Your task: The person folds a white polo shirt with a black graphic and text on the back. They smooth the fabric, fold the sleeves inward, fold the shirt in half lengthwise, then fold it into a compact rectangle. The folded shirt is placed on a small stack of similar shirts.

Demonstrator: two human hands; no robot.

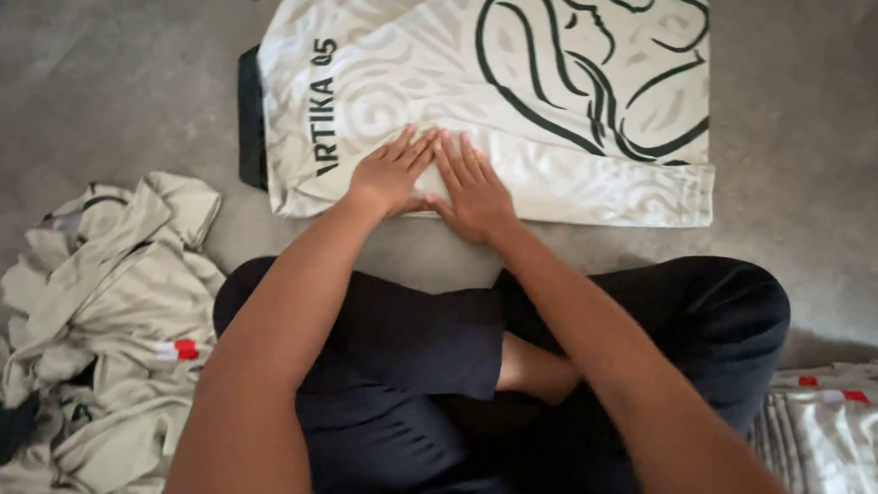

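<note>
Evidently to press it smooth, the left hand (pixel 387 175) and right hand (pixel 474 190) lie flat, fingers spread, each grip open and holding nothing, on the near edge of the folded cream shirt (pixel 491 84) spread on the floor (pixel 816 187) ahead of the crossed legs (pixel 416 378).

The folded shirt (pixel 511 93) runs off the top edge, its drawn figure cut short.

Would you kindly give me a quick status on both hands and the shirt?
Left hand and right hand flat, open, side by side on the folded cream shirt. Shirt on grey floor. Loose clothes pile at left, apart.
</note>
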